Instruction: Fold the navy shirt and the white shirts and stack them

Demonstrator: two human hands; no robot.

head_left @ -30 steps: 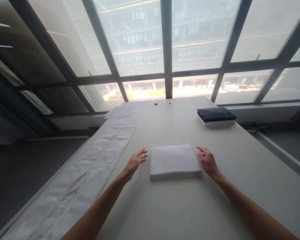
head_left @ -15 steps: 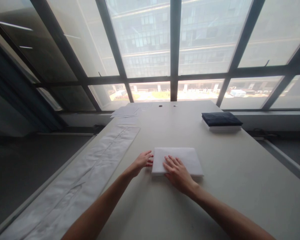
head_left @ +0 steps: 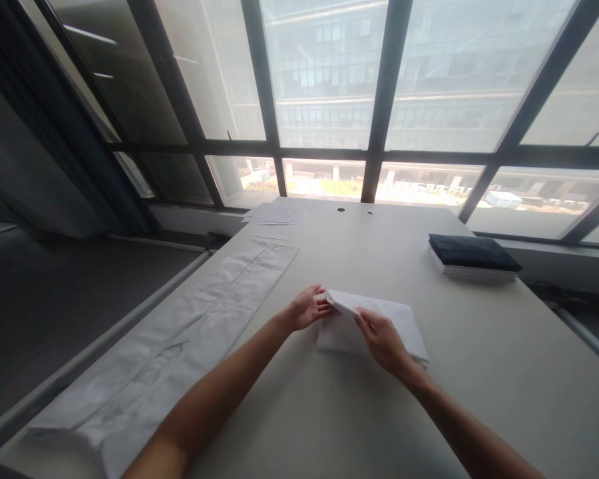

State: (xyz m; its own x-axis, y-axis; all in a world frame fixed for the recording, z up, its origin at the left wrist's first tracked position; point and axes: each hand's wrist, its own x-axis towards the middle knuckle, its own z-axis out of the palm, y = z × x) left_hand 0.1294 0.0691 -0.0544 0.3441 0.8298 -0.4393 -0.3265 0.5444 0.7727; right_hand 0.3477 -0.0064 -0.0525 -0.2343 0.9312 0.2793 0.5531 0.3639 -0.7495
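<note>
A white folded cloth (head_left: 399, 319) lies on the white table in front of me, its left upper layer raised at a slant. My right hand (head_left: 383, 338) pinches the near edge of that raised layer between thumb and fingers. At the cloth's far left corner is my left hand (head_left: 309, 308), palm turned inward, fingers stretched out and apart. Its fingertips reach the raised layer; whether they go beneath it is hard to see. The lower layer stays flat on the table under both hands.
A long white cloth (head_left: 194, 319) with creases runs along the table's left side. Several white sheets (head_left: 272, 214) lie at the far left. On the right stands a stack topped by a dark folded cloth (head_left: 472, 253). Large windows (head_left: 324, 73) rise behind the table (head_left: 479, 372).
My right hand has gone from lying flat on the cloth to gripping its upper layer, which is now lifted on the left. My left hand has turned palm inward. The view has swung left.
</note>
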